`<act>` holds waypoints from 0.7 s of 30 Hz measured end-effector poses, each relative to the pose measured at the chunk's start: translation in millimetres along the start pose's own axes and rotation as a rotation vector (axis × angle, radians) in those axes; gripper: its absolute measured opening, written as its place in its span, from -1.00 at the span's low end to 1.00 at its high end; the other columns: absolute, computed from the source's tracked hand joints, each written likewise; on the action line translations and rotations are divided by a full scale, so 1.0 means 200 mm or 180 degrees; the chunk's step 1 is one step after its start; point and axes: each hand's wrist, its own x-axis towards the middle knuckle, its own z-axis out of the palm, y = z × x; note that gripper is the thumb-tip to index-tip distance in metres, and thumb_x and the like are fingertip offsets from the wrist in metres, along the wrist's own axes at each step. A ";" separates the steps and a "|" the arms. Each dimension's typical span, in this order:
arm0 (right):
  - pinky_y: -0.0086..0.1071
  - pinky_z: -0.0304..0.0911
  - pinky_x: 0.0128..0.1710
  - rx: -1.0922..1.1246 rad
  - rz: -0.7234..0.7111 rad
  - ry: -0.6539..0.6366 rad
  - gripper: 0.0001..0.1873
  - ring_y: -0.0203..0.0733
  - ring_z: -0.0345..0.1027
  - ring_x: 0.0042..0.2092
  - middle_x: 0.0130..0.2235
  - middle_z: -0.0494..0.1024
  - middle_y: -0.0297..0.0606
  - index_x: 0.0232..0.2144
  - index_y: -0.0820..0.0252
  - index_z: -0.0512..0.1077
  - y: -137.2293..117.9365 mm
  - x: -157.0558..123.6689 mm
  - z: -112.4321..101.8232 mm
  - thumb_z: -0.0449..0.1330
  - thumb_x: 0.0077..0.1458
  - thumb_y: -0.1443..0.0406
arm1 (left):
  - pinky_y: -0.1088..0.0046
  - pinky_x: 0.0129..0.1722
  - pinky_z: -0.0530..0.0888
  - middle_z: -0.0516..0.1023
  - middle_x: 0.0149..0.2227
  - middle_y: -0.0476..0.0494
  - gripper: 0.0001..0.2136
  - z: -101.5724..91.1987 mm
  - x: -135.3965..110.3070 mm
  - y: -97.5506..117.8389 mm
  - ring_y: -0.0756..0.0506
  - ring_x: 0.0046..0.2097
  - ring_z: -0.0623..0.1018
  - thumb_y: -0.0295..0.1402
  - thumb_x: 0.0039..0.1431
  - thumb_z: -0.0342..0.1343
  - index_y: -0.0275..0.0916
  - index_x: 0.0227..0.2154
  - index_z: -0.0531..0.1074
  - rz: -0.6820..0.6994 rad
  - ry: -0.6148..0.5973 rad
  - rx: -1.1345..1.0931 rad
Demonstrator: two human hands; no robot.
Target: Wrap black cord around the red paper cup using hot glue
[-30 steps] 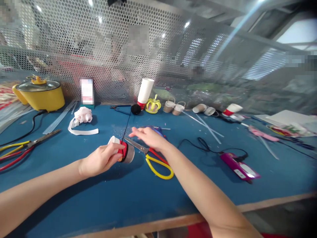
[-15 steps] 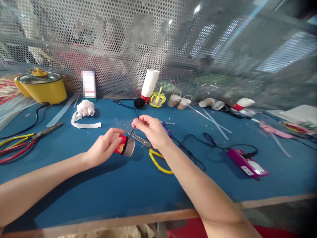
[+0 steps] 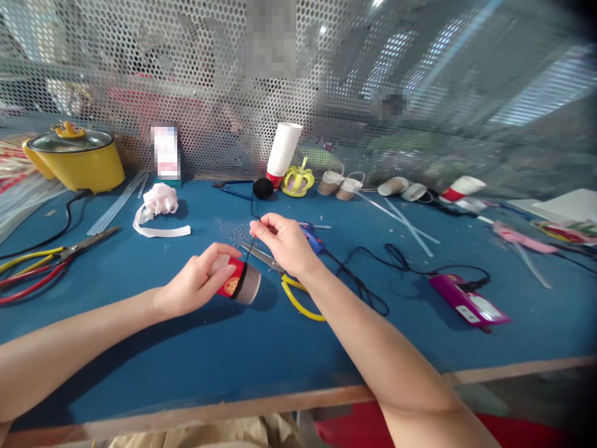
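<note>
My left hand (image 3: pixel 198 280) is closed round a red paper cup (image 3: pixel 232 287) with a gold emblem, tilted on its side above the table. Black yarn (image 3: pixel 240 281) is wound in a band about the cup. My right hand (image 3: pixel 282 242) pinches the strand leading up from that band, between thumb and forefinger. Beyond my fingers the strand runs to a black yarn ball (image 3: pixel 263 188) on the table. Yellow-handled scissors (image 3: pixel 298 300) lie beneath my right hand, partly hidden by the wrist. A blue glue gun (image 3: pixel 311 239) is just behind it.
At left are red-and-yellow-handled shears (image 3: pixel 56 261), a yellow pot (image 3: pixel 79 165) and a crumpled white strip (image 3: pixel 160 202). Stacked paper cups (image 3: pixel 283 152), a yellow woven crown-like piece (image 3: pixel 297 180) and small baskets (image 3: pixel 347 188) line the back. A purple power strip (image 3: pixel 466 302) with cables lies right.
My left hand and the cup have shifted slightly right, and the cup has turned a little. My right hand still pinches the yarn, with barely any movement. The view has tilted slightly.
</note>
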 end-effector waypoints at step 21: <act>-0.47 0.07 -0.46 -0.0098 0.0186 -0.0533 -0.74 -0.36 0.17 -0.50 -0.56 0.38 -0.34 -0.59 0.26 0.32 -0.01 -0.03 0.04 0.09 0.03 0.21 | 0.58 -0.31 0.43 0.49 -0.25 -0.14 -0.79 -0.01 -0.04 0.00 0.04 -0.29 0.50 -0.50 0.16 -0.08 -0.25 -0.13 0.19 0.1219 0.0304 -0.0153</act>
